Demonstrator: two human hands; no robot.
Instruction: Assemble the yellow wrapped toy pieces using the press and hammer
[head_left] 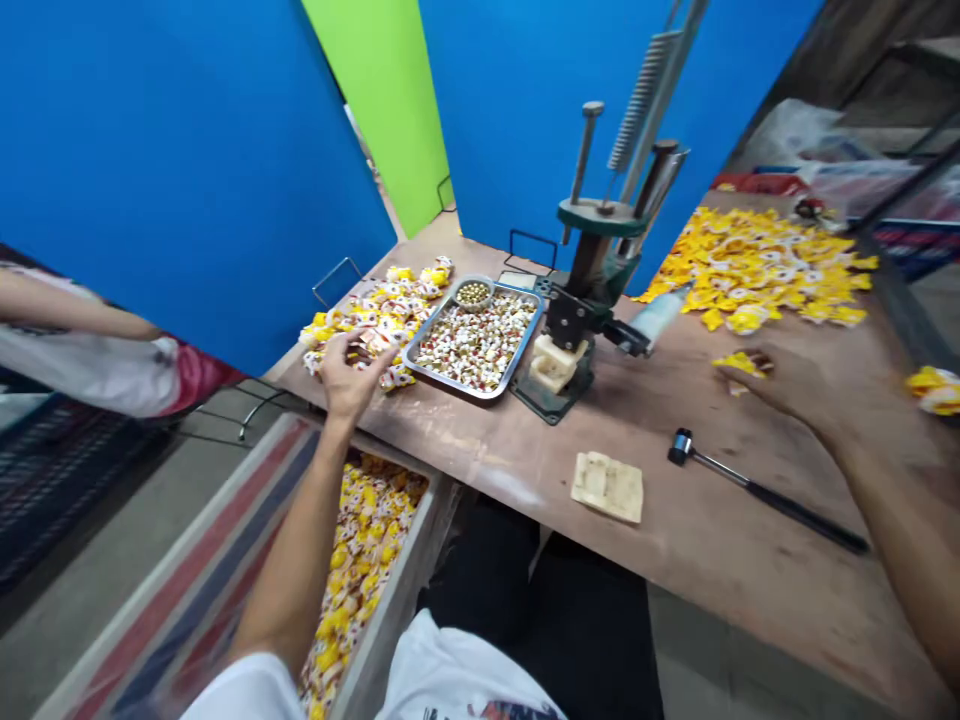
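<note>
My left hand [349,378] is over the near edge of a heap of small white-and-yellow figure pieces [390,305], its thumb and fingers curved and apart. On the right, my right hand [799,385] grips a small yellow plastic piece [739,362] just above the table; the fingertips are partly hidden. Behind that hand spreads a pile of similar flat yellow pieces [750,265]. Between my hands, a metal tray [487,396] holds many small white, red and gold parts, with a little round dish [474,292] of gold beads in its corner. A green-based hand press [592,300] stands beside the tray, a cream block mould [556,362] under it.
A cream mould half [607,487] and a black-handled hammer [772,490] lie on the brown table [517,450]. Below the left edge is a bin [375,530] full of yellow-and-white pieces. Blue panels [517,110] rise behind. Another person's arm [75,310] shows at left.
</note>
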